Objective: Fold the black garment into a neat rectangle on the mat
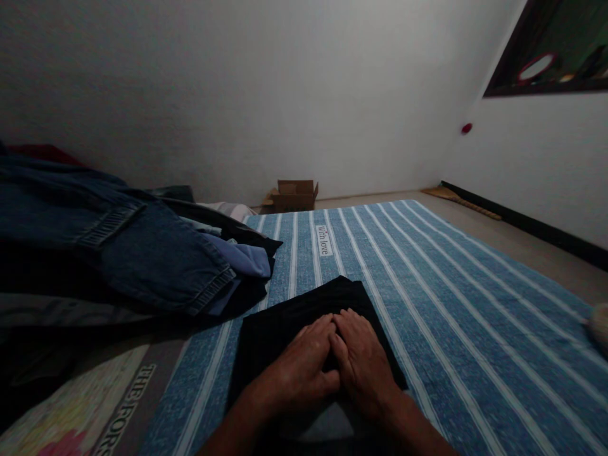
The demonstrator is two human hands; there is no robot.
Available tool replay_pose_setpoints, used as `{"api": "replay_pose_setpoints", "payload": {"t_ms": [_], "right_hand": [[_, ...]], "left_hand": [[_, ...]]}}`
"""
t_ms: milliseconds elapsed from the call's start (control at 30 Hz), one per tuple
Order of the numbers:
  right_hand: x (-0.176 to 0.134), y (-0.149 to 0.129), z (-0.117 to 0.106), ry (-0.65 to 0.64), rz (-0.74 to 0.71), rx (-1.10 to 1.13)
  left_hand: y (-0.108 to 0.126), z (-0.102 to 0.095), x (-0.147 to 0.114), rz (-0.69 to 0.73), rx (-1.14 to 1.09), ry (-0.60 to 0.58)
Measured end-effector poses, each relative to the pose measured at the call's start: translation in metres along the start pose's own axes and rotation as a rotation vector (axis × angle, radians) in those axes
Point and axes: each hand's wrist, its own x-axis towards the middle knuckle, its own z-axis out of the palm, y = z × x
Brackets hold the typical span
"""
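Note:
A folded black garment lies on a blue striped bed sheet in front of me. My left hand rests palm down on top of it, fingers stretched out and close together. Beside it, my right hand presses flat on the same cloth, and the fingertips of both hands touch. Neither hand grasps anything. A grey patch shows under my wrists; whether it belongs to the garment I cannot tell.
To the left, a heap of clothes holds blue jeans and a light blue cloth. A cardboard box stands on the floor beyond the bed, by the wall. At the right edge sits a pale rounded object.

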Motion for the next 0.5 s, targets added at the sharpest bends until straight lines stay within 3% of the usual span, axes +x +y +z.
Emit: {"api": "replay_pose_setpoints", "payload": {"t_ms": [133, 267, 367, 500], "right_hand": [[-0.006, -0.007, -0.002, -0.101, -0.029, -0.091], [-0.005, -0.013, -0.012, -0.244, -0.097, -0.088], [-0.002, -0.018, -0.018, -0.314, -0.154, -0.07], [-0.001, -0.02, -0.02, -0.369, -0.226, -0.043]], "left_hand": [[-0.007, -0.036, -0.002, -0.134, -0.034, -0.085], [-0.005, -0.057, 0.032, -0.269, 0.06, -0.099], [-0.009, -0.052, 0.073, -0.376, 0.187, -0.112], [-0.022, -0.03, 0.119, -0.42, 0.185, -0.146]]}}
